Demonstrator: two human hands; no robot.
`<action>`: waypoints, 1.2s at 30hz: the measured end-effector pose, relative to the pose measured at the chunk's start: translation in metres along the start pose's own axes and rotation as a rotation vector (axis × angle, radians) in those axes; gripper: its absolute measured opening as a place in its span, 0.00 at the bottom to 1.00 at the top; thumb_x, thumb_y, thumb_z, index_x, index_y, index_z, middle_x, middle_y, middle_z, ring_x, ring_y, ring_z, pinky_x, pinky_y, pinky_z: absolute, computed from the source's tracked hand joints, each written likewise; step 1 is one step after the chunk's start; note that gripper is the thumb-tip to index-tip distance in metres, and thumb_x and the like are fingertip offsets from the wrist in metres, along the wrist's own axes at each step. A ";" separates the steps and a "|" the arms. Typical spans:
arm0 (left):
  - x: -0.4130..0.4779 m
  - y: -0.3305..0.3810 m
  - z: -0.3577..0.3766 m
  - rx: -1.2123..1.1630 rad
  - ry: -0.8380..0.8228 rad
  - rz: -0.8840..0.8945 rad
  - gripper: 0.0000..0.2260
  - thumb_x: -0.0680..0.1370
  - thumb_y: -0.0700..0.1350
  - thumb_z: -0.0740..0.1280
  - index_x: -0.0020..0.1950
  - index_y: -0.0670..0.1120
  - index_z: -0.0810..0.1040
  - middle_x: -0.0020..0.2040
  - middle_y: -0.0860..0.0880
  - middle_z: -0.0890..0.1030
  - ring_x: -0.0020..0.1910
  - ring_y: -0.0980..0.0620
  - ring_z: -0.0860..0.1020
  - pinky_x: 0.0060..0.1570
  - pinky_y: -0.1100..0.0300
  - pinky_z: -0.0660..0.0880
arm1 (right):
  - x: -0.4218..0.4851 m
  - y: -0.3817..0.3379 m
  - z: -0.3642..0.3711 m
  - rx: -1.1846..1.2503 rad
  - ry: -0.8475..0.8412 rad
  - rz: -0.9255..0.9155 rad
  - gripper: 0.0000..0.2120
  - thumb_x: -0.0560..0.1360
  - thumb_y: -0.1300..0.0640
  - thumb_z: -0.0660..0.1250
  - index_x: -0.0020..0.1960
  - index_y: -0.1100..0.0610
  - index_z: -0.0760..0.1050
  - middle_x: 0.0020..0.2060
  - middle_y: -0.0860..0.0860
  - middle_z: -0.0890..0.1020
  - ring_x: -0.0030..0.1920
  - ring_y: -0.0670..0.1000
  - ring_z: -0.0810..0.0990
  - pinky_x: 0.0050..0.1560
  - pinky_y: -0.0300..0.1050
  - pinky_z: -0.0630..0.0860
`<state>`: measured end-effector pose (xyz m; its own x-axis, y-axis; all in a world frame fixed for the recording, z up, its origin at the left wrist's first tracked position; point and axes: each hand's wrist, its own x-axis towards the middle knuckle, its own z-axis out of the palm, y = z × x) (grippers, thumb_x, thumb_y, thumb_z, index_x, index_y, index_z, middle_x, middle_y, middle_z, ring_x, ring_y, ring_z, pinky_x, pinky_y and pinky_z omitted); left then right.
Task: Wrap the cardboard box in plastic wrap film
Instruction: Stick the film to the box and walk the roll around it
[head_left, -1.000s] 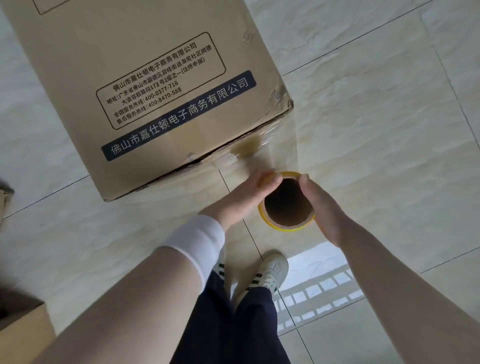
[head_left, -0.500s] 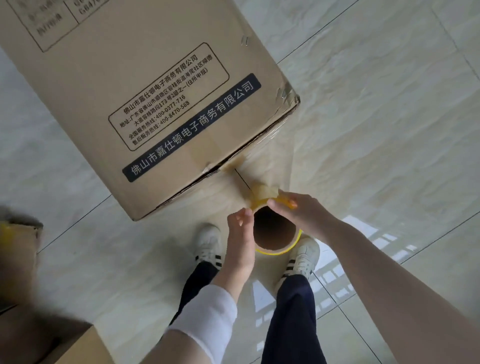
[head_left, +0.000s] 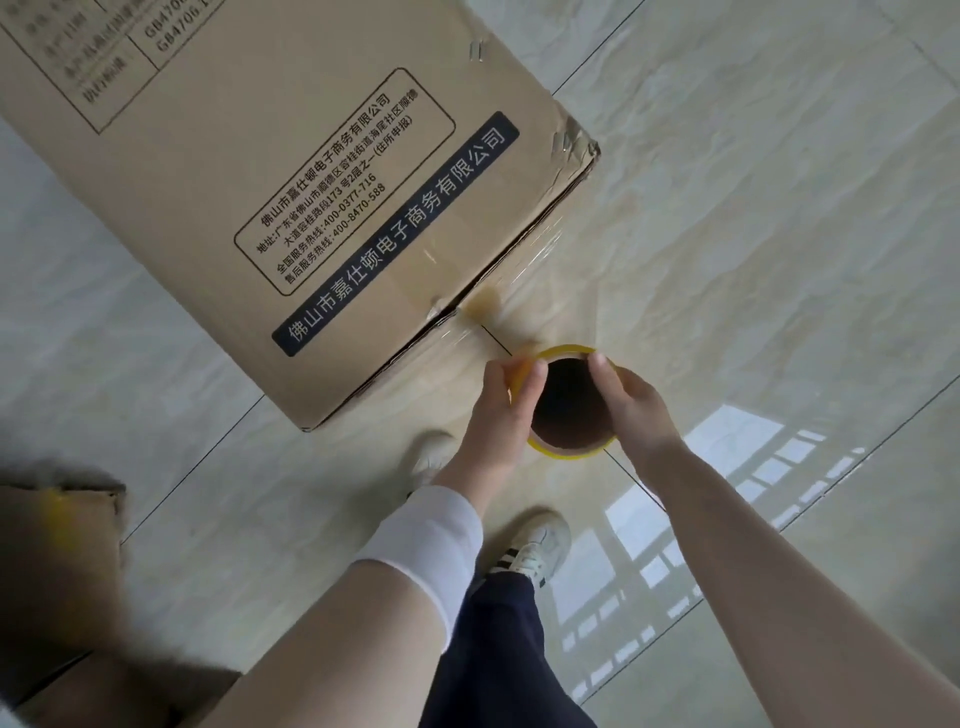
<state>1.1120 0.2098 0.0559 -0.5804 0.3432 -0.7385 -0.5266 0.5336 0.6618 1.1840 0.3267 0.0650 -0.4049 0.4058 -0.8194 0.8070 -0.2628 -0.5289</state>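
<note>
The cardboard box (head_left: 311, 182) stands on the tiled floor (head_left: 779, 234) and fills the view from 9 to 12 o'clock, its printed face up. At the box's 5 o'clock, near the middle of the view, the roll of plastic wrap film (head_left: 569, 410) is held upright with its hollow core facing the camera. The left hand (head_left: 498, 405) grips the roll's yellow rim at its 9 o'clock side, fingers curled over the edge. The right hand (head_left: 631, 405) grips the 3 o'clock side, thumb on the rim. A clear sheet of film (head_left: 540, 291) stretches from the roll to the box's side wall. Another carton (head_left: 57, 545) sits blurred at 8 o'clock.
</note>
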 end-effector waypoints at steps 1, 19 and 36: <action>-0.002 -0.001 0.001 -0.017 0.031 -0.002 0.15 0.77 0.59 0.60 0.56 0.49 0.67 0.52 0.52 0.74 0.52 0.54 0.73 0.45 0.69 0.68 | 0.002 -0.002 0.000 -0.020 -0.020 0.000 0.55 0.54 0.19 0.57 0.68 0.56 0.71 0.65 0.52 0.76 0.66 0.52 0.73 0.68 0.53 0.68; -0.042 -0.032 -0.021 0.025 -0.020 -0.162 0.35 0.63 0.74 0.56 0.63 0.54 0.61 0.62 0.51 0.69 0.57 0.57 0.71 0.64 0.51 0.67 | -0.002 -0.018 0.013 -0.447 -0.344 -0.009 0.33 0.68 0.36 0.67 0.68 0.51 0.70 0.66 0.50 0.73 0.69 0.51 0.69 0.62 0.42 0.65; -0.068 -0.055 -0.069 -0.052 0.076 -0.096 0.39 0.66 0.68 0.55 0.69 0.44 0.67 0.66 0.47 0.72 0.65 0.53 0.70 0.66 0.56 0.67 | -0.060 0.030 0.084 -0.059 -0.051 0.120 0.34 0.70 0.31 0.60 0.72 0.47 0.66 0.66 0.45 0.73 0.69 0.48 0.69 0.68 0.42 0.63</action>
<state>1.1375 0.1042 0.0782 -0.5701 0.2320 -0.7882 -0.6124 0.5195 0.5959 1.1970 0.2212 0.0794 -0.3235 0.3293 -0.8870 0.8741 -0.2549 -0.4135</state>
